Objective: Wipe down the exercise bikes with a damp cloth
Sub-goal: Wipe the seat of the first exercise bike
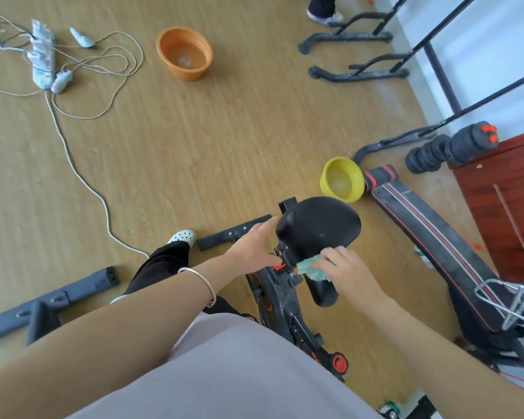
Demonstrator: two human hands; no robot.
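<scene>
A black exercise bike stands right below me, its black saddle near the middle of the view. My left hand rests against the saddle's left side with fingers extended, holding the seat. My right hand grips a green damp cloth and presses it to the saddle's underside near the seat post. Part of the cloth is hidden under my fingers.
A yellow basin sits just beyond the saddle and an orange basin farther off on the wooden floor. A black bench lies to the right, a power strip with cables far left, black frames at the back, another person's foot.
</scene>
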